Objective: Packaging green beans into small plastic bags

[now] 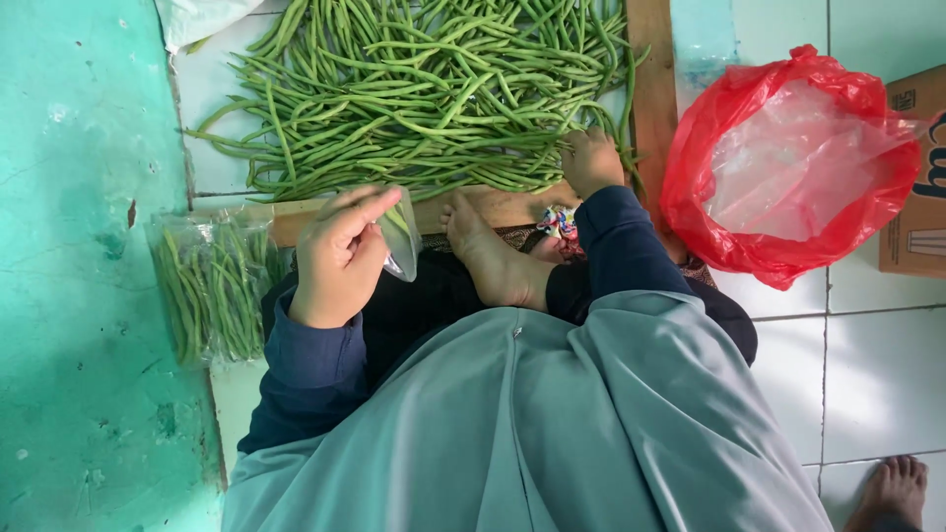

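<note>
A big heap of long green beans lies spread on the floor in front of me. My left hand holds a small clear plastic bag with a few beans in it, fingers pinched on its edge. My right hand rests on the near edge of the heap, fingers curled among the beans; whether it grips any is hidden. My bare foot lies between the two hands, over a wooden board.
A filled clear bag of beans lies at the left by a turquoise wall. An open red plastic bag and a cardboard box stand at the right. Another person's foot shows at bottom right.
</note>
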